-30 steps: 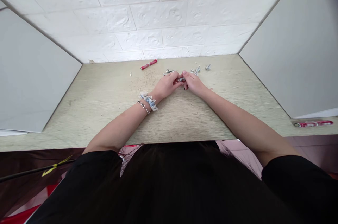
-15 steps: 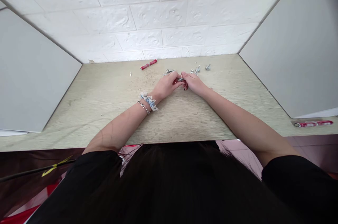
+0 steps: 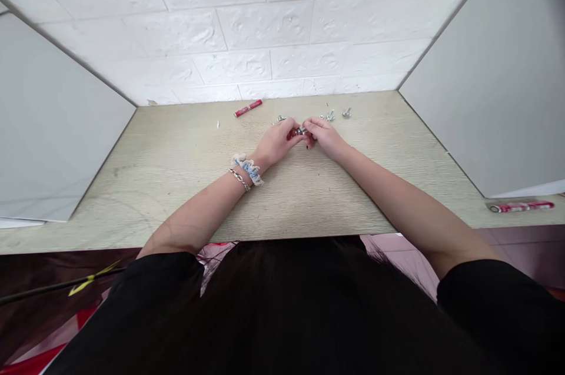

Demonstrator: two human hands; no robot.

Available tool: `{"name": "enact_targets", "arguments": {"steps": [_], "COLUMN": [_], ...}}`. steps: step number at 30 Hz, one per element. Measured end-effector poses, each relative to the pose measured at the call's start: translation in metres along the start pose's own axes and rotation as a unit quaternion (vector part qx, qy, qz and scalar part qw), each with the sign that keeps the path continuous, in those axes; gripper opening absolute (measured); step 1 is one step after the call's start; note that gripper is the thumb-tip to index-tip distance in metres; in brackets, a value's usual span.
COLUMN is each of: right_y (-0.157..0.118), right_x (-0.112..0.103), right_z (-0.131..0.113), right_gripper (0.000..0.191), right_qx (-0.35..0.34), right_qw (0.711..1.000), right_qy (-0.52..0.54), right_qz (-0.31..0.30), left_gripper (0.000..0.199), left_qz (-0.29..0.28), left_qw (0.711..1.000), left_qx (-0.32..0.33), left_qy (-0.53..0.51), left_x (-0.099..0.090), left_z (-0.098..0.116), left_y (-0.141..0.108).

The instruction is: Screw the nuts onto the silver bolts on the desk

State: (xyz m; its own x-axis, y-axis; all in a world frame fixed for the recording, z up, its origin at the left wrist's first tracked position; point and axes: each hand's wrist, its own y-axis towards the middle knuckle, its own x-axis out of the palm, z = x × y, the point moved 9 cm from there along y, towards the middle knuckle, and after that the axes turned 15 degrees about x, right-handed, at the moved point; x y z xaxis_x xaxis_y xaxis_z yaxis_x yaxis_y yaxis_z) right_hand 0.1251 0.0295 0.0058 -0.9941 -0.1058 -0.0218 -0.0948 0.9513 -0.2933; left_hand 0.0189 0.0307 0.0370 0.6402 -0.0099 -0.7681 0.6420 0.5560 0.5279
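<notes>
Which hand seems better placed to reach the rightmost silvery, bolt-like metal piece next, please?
Probably the right hand: it is nearer that silvery metal piece; the left hand is farther away.

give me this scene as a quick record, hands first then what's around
left hand: pinching a small metal part
right hand: fingertips on the same part's right end
left wrist: ruffled scrunchie, chain bracelet
beyond hands: loose metal pieces on the tabletop
far edge: red tube near the white wall
right front: second red tube
</notes>
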Motion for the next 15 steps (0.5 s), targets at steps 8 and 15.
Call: {"name": "enact_targets", "arguments": {"steps": [8,15], "right_y": [0.012,0.009], "right_x": [-0.006,-0.002], "right_z": [0.006,0.006], "right_gripper": [0.02,0.053], "right_qx": [-0.011,0.007], "right_qw": [0.999,1.0], "right_qy": [0.041,-0.017], "right_qz": [0.008,0.021], "left_gripper": [0.015,0.016], "left_qz": [-0.008,-0.018], "left_qw": [1.0,0.998], "left_qx": [0.018,0.05], "left_qy": [0.008,0.015], "left_x": [0.001,0.001], "left_z": [0.006,0.014], "left_y": [-0.001,-0.001]}}
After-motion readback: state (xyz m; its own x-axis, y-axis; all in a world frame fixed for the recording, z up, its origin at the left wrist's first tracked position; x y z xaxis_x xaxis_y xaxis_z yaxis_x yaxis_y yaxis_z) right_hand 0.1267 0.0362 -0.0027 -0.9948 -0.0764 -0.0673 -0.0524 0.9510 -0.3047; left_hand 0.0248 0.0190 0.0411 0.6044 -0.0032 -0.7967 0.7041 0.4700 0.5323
